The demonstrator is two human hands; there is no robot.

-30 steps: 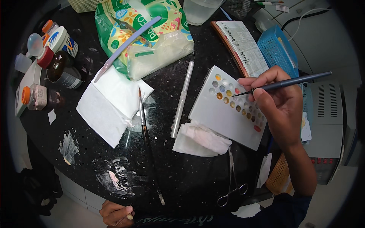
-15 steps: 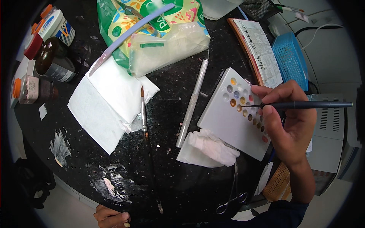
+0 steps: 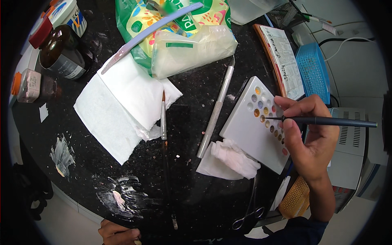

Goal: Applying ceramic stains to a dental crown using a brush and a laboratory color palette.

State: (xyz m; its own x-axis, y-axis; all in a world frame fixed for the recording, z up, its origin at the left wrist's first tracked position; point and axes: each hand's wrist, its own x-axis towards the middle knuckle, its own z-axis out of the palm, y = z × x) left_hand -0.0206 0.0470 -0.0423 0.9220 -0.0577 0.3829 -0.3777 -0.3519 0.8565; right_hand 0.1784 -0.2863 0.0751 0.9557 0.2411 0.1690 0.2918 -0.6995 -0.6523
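My right hand (image 3: 308, 143) grips a slim dark fine-tipped brush (image 3: 335, 121), its tip on or just above an amber well of the white porcelain palette (image 3: 249, 134) full of coloured wells. Its fingers rest over the palette's right side. A crumpled tissue (image 3: 234, 159) lies at the palette's lower corner, with steel forceps (image 3: 256, 212) below it. Left of the palette lie a knurled metal handle (image 3: 216, 110) and a brush (image 3: 164, 126) with a brown tip. At the lower edge my left hand (image 3: 118, 232) holds a small pale piece, mostly out of view.
Bottles and tubs (image 3: 61, 53) crowd the upper left. White paper sheets (image 3: 106, 110) lie below a plastic bag (image 3: 192, 53) and purple spatula (image 3: 155, 30). A long pad (image 3: 279, 61), blue basket (image 3: 312, 71) and orange basket (image 3: 292, 200) line the right. White smears (image 3: 63, 155) mark the black worktop (image 3: 85, 192).
My right hand has moved down and slightly right along with the palette in view, and the brush now lies more level, its tip still among the wells. The whole view has shifted somewhat.
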